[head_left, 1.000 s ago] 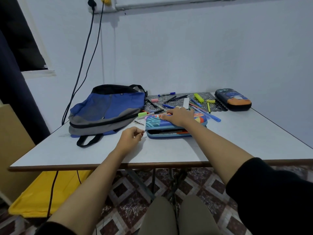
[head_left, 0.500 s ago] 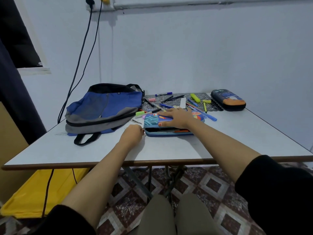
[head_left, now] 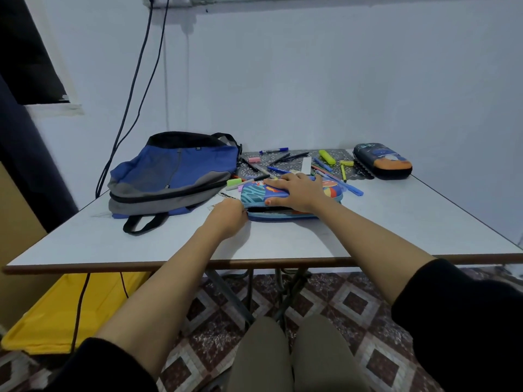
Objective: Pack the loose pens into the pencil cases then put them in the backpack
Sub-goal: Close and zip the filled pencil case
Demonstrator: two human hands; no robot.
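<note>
Left hand (head_left: 226, 219) reached the pencil case (head_left: 256, 193) (fingers hidden); right hand (head_left: 297, 192) presses flat.

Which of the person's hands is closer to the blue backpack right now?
Left. The left hand is at the left end of the colourful pencil case, just right of the backpack. The right hand lies flat on top of that case, farther from the backpack.
</note>
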